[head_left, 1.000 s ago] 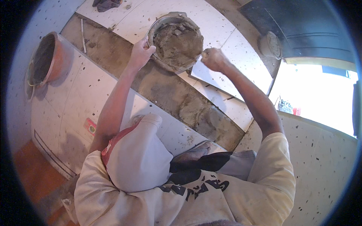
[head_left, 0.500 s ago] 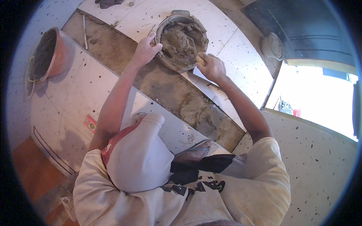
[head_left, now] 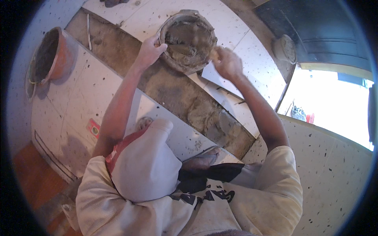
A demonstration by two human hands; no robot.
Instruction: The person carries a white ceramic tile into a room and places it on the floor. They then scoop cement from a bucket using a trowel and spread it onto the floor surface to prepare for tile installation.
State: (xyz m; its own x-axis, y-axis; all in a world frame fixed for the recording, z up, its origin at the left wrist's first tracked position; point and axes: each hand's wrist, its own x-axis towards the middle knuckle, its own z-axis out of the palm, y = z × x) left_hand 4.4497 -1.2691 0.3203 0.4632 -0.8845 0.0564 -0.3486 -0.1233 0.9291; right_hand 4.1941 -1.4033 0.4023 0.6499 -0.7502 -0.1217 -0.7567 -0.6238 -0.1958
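Observation:
A round bucket (head_left: 170, 65) of wet grey-brown mortar (head_left: 189, 37) stands tilted at the far side of a bare strip. My left hand (head_left: 149, 53) is closed on the wire handle at its left rim. On the opposite side, my right hand (head_left: 228, 65) grips the pale handle of a trowel (head_left: 215, 54). The hand is smeared by motion, and the trowel's blade is hidden in or behind the mortar. A loose tile (head_left: 222, 82) lies just below the right hand, partly over the strip.
The bare mortar strip (head_left: 169, 88) runs diagonally between speckled white tiles (head_left: 86, 86). An orange bucket (head_left: 63, 59) stands left, with a red level (head_left: 93, 128) nearer me. Another mortar-filled bucket (head_left: 284, 49) stands far right beside a dark door panel (head_left: 319, 35). My feet rest by the strip.
My right hand has moved slightly right and up with the trowel, toward the bucket's right rim. The mortar's surface has changed shape. My left hand stays on the bucket's handle.

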